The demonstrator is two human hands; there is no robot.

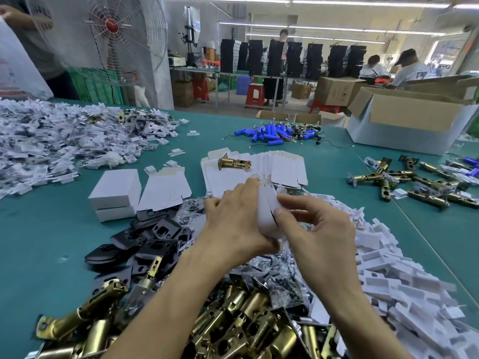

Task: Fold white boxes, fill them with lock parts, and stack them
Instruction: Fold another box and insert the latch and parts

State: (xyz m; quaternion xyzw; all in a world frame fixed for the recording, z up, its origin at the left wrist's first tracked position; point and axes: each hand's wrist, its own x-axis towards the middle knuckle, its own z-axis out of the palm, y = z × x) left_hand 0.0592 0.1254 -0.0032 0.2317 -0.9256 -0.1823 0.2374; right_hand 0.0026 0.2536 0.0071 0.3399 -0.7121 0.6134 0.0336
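Note:
Both my hands hold a white box blank (267, 211) upright over the middle of the green table (51, 242). My left hand (233, 218) grips its left side, fingers curled over the top edge. My right hand (316, 218) pinches its right edge with thumb and fingers. Flat white box blanks (280, 167) lie fanned out just beyond, with one brass latch (234, 163) resting on them. Two closed white boxes (115, 193) are stacked at the left, beside a half-folded blank (166, 187). Brass latches (233, 327) are heaped under my forearms.
Black strike plates (147, 242) lie left of my arms, white plastic inserts (388, 268) at the right. A big heap of white parts (51, 141) fills the far left. Blue batteries (274, 132), more latches (414, 180) and an open carton (409, 120) sit far right.

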